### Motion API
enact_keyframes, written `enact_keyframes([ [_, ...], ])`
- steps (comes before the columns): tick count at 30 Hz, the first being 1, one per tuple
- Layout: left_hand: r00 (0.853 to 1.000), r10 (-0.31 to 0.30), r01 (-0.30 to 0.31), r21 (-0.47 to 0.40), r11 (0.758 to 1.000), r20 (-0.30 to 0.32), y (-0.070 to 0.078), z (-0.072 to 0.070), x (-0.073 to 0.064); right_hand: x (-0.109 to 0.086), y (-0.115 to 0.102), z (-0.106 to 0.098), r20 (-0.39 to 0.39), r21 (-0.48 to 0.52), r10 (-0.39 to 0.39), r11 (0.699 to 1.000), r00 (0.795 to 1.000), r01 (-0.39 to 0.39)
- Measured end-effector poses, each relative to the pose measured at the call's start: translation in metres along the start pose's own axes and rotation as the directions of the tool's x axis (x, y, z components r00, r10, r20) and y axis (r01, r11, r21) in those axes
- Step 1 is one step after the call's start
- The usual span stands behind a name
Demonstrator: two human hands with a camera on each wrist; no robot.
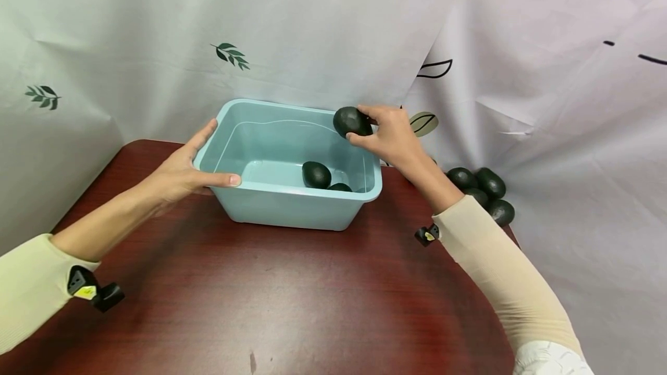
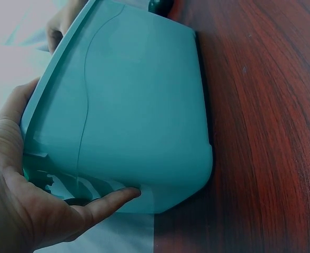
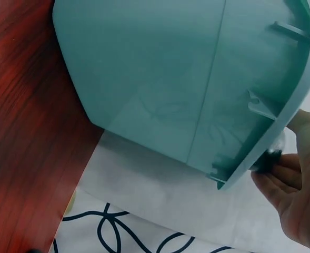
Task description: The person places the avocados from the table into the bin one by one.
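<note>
Left hand (image 1: 179, 171): spread at the near left corner of the bin (image 1: 292, 210), index finger and thumb straight along the rim, not clenched; the remaining fingers cannot be made out; the bin is presumably braced thus against sliding. Two loose avocados (image 1: 316, 175): rested inside the bin, towards its near right part, the second half hidden by the near wall; contained there by the bin's sides. Held avocado (image 1: 348, 121): located at the bin's far right corner, by the rim; set at the fingertips, its bulk projected leftward beyond them. Right hand (image 1: 391, 133): thumb and fingers pinched on that avocado's right end; the rest of the fruit is apparently left uncovered by so light a hold. Avocado pile (image 1: 491, 183): four visible, grouped right of the bin.
</note>
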State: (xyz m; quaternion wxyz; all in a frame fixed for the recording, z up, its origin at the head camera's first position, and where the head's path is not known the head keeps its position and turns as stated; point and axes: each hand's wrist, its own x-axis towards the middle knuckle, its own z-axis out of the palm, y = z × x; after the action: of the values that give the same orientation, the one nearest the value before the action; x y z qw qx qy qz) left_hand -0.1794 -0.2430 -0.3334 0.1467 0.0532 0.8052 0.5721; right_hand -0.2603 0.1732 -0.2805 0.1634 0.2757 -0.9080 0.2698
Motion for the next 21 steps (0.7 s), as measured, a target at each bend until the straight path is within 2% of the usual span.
enact_keyframes([
  [4, 1.000, -0.003, 0.003, -0.003, 1.000, 0.001, 0.001, 0.000, -0.001, -0.001, 0.002, 0.002, 0.005, -0.006, 0.007, 1.000, 1.000, -0.007],
  [10, 1.000, -0.006, 0.006, 0.004, 1.000, 0.000, 0.001, 0.000, -0.001, -0.005, 0.006, 0.001, 0.021, -0.031, 0.063, 0.998, 0.998, -0.063],
  [21, 1.000, -0.004, 0.004, 0.007, 1.000, 0.003, 0.000, 0.000, 0.000, -0.011, 0.015, -0.004, 0.008, -0.030, 0.117, 0.993, 0.993, -0.117],
])
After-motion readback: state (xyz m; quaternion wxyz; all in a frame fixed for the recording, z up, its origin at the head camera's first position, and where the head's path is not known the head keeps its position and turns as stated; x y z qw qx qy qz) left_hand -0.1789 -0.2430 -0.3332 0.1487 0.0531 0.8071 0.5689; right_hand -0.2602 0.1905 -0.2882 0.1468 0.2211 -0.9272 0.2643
